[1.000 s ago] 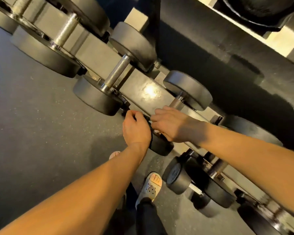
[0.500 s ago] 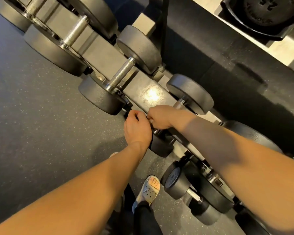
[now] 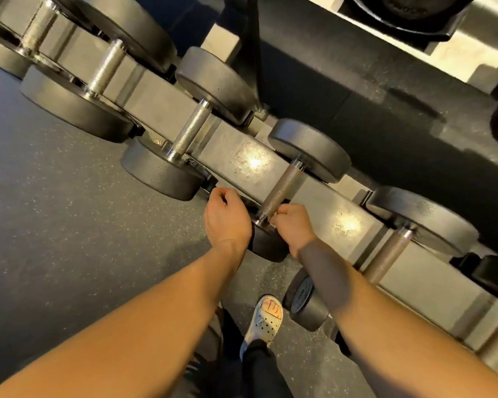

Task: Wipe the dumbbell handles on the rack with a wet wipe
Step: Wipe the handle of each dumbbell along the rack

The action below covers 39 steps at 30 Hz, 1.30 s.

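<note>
A row of grey round-headed dumbbells lies across the grey rack (image 3: 242, 159). The middle dumbbell has a knurled metal handle (image 3: 282, 188) that is bare along most of its length. My right hand (image 3: 292, 228) is curled around the handle's near end, right by the near head (image 3: 266, 248). My left hand (image 3: 227, 222) sits on the left side of that head, its fingers curled over the edge. No wet wipe shows; anything inside my right fist is hidden.
Neighbouring dumbbell handles lie to the left (image 3: 190, 130) and right (image 3: 388, 254). A smaller black dumbbell (image 3: 305, 303) sits on a lower tier. My foot in a pale sandal (image 3: 263, 320) stands on the dark speckled floor (image 3: 69, 225). A black weight plate (image 3: 400, 12) rests at the top right.
My right hand slid down the handle toward me to its near end, uncovering the knurled bar. My left hand stayed at the near head. The view shifted slightly.
</note>
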Each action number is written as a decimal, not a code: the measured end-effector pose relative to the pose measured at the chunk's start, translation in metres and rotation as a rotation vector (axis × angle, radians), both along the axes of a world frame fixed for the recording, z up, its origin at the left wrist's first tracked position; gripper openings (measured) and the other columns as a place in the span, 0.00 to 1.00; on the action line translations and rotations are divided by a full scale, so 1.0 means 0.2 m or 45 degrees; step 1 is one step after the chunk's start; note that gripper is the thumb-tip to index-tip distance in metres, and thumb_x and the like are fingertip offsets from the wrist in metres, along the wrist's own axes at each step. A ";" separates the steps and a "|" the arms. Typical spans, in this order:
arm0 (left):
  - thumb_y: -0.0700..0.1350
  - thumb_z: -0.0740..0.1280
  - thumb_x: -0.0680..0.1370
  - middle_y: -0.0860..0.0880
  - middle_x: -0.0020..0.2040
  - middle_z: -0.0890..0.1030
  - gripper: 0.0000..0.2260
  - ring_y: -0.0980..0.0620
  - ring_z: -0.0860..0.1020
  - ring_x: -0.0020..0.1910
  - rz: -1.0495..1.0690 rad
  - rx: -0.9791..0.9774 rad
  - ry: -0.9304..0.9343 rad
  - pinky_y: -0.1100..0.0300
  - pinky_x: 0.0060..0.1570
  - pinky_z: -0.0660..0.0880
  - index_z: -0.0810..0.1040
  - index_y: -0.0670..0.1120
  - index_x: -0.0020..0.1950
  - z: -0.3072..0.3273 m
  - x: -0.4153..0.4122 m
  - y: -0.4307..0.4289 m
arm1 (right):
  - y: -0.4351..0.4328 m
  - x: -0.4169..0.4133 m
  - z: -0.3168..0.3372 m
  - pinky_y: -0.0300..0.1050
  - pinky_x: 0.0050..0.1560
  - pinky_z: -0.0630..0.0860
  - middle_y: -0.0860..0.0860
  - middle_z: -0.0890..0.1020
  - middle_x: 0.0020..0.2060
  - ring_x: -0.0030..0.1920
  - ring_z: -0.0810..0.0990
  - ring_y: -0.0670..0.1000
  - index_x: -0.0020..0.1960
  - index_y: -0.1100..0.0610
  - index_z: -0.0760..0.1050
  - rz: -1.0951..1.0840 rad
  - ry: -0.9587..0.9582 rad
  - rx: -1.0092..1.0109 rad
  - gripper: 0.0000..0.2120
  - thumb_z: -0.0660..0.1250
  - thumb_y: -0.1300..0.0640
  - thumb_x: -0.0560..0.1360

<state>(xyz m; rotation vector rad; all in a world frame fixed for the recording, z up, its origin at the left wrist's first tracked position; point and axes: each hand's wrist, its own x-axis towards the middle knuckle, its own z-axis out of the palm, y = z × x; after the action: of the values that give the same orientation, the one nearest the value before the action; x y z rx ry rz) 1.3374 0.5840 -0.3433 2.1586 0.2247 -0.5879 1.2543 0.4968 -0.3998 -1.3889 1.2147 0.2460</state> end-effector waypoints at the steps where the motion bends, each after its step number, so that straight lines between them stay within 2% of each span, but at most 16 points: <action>1: 0.46 0.55 0.84 0.56 0.43 0.75 0.11 0.58 0.73 0.42 -0.016 0.001 -0.003 0.55 0.46 0.67 0.72 0.55 0.45 0.00 0.00 0.00 | -0.01 0.01 -0.04 0.58 0.52 0.83 0.55 0.85 0.37 0.45 0.85 0.59 0.39 0.52 0.84 -0.040 0.007 0.051 0.07 0.66 0.59 0.67; 2: 0.46 0.55 0.84 0.57 0.42 0.74 0.12 0.59 0.72 0.41 -0.031 -0.002 -0.011 0.56 0.46 0.67 0.71 0.56 0.43 0.00 0.00 0.00 | -0.02 0.02 -0.04 0.58 0.54 0.83 0.54 0.85 0.38 0.46 0.85 0.58 0.37 0.52 0.84 -0.084 0.004 0.096 0.08 0.67 0.61 0.69; 6: 0.46 0.55 0.84 0.58 0.41 0.74 0.13 0.61 0.71 0.40 -0.047 0.004 -0.018 0.55 0.47 0.67 0.70 0.57 0.41 0.00 0.00 0.00 | -0.01 -0.02 0.15 0.46 0.52 0.79 0.51 0.84 0.39 0.45 0.83 0.51 0.35 0.55 0.82 -0.266 -0.019 0.166 0.10 0.72 0.65 0.74; 9: 0.46 0.56 0.84 0.58 0.42 0.75 0.13 0.60 0.72 0.42 -0.045 0.020 -0.009 0.54 0.50 0.68 0.71 0.57 0.41 -0.01 0.01 0.00 | 0.01 -0.05 0.23 0.46 0.55 0.79 0.51 0.84 0.42 0.44 0.82 0.49 0.48 0.58 0.83 -0.590 -0.097 0.307 0.06 0.73 0.67 0.75; 13: 0.46 0.55 0.84 0.57 0.42 0.75 0.13 0.59 0.73 0.41 -0.060 0.026 -0.023 0.55 0.43 0.70 0.72 0.56 0.42 0.00 0.00 0.00 | -0.07 0.01 0.25 0.42 0.53 0.80 0.57 0.84 0.48 0.48 0.82 0.52 0.55 0.62 0.81 -1.180 -0.460 0.493 0.09 0.73 0.67 0.75; 15: 0.45 0.55 0.83 0.56 0.41 0.76 0.12 0.57 0.73 0.40 -0.060 0.018 -0.030 0.56 0.42 0.70 0.72 0.55 0.42 0.00 0.00 0.00 | -0.12 0.05 0.22 0.43 0.56 0.80 0.56 0.84 0.51 0.51 0.83 0.52 0.55 0.62 0.82 -1.334 -0.591 0.435 0.09 0.73 0.66 0.75; 17: 0.45 0.55 0.83 0.55 0.41 0.76 0.11 0.57 0.73 0.40 -0.056 0.022 -0.027 0.56 0.42 0.69 0.73 0.53 0.43 0.00 0.01 0.00 | -0.09 0.06 0.21 0.43 0.54 0.78 0.55 0.84 0.49 0.50 0.81 0.52 0.50 0.60 0.82 -1.230 -0.572 0.301 0.04 0.73 0.64 0.76; 20: 0.45 0.55 0.83 0.54 0.42 0.77 0.10 0.56 0.74 0.41 -0.057 0.016 -0.016 0.53 0.45 0.71 0.74 0.51 0.46 0.00 0.01 0.00 | 0.07 -0.02 0.20 0.34 0.46 0.77 0.51 0.86 0.44 0.46 0.83 0.45 0.47 0.56 0.83 -0.755 -0.398 0.171 0.03 0.75 0.62 0.75; 23: 0.46 0.56 0.83 0.52 0.43 0.78 0.10 0.52 0.76 0.43 -0.060 0.021 -0.022 0.51 0.46 0.71 0.75 0.50 0.47 0.00 0.01 0.00 | 0.12 -0.04 0.23 0.36 0.43 0.78 0.53 0.85 0.39 0.42 0.83 0.48 0.42 0.57 0.82 -0.338 -0.227 -0.009 0.04 0.76 0.64 0.73; 25: 0.46 0.56 0.83 0.51 0.43 0.78 0.10 0.52 0.75 0.42 -0.072 0.015 -0.022 0.51 0.45 0.71 0.76 0.49 0.47 0.00 0.01 0.00 | 0.04 0.01 0.28 0.35 0.42 0.76 0.48 0.83 0.37 0.39 0.81 0.43 0.43 0.56 0.81 -0.418 -0.257 -0.075 0.04 0.76 0.62 0.74; 28: 0.45 0.56 0.83 0.53 0.42 0.77 0.10 0.55 0.74 0.41 -0.085 0.010 -0.017 0.55 0.43 0.71 0.74 0.51 0.46 -0.01 0.01 0.00 | -0.10 0.12 0.35 0.33 0.38 0.77 0.46 0.83 0.36 0.36 0.81 0.41 0.42 0.54 0.80 -1.014 -0.450 -0.070 0.07 0.74 0.62 0.76; 30: 0.45 0.56 0.83 0.54 0.41 0.76 0.10 0.57 0.73 0.39 -0.088 0.015 -0.022 0.59 0.41 0.69 0.73 0.52 0.45 -0.01 0.01 0.00 | -0.10 0.16 0.33 0.33 0.34 0.76 0.45 0.82 0.32 0.34 0.80 0.41 0.38 0.54 0.78 -1.145 -0.487 -0.071 0.10 0.74 0.62 0.76; 32: 0.45 0.56 0.83 0.53 0.41 0.77 0.10 0.57 0.73 0.39 -0.091 0.018 -0.031 0.59 0.41 0.69 0.74 0.51 0.45 -0.01 0.01 0.00 | -0.02 0.14 0.29 0.32 0.31 0.73 0.41 0.77 0.26 0.28 0.75 0.38 0.35 0.53 0.74 -0.929 -0.413 -0.077 0.14 0.73 0.60 0.77; 36: 0.45 0.56 0.83 0.53 0.42 0.78 0.12 0.53 0.76 0.42 -0.097 0.045 -0.040 0.53 0.44 0.71 0.73 0.54 0.42 -0.01 0.01 0.00 | 0.10 -0.01 0.23 0.31 0.27 0.69 0.42 0.75 0.23 0.23 0.73 0.37 0.32 0.55 0.74 -0.257 -0.111 -0.051 0.16 0.75 0.58 0.76; 37: 0.46 0.55 0.83 0.52 0.42 0.78 0.12 0.51 0.77 0.43 -0.101 0.043 -0.040 0.52 0.45 0.72 0.72 0.55 0.42 -0.01 0.01 0.00 | 0.08 -0.01 0.24 0.31 0.28 0.69 0.43 0.75 0.24 0.24 0.74 0.37 0.32 0.56 0.74 -0.185 -0.068 -0.066 0.16 0.75 0.58 0.75; 39: 0.45 0.55 0.83 0.52 0.42 0.78 0.11 0.51 0.77 0.42 -0.097 0.038 -0.033 0.51 0.44 0.72 0.74 0.53 0.44 -0.01 0.01 0.00 | -0.01 0.04 0.28 0.34 0.34 0.76 0.49 0.79 0.30 0.31 0.78 0.41 0.33 0.57 0.76 -0.311 -0.108 -0.123 0.14 0.75 0.58 0.75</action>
<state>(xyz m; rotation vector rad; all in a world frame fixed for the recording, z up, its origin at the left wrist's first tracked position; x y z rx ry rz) 1.3397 0.5850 -0.3454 2.2104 0.1387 -0.6024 1.2623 0.4957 -0.3433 -1.3049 1.3252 -0.0423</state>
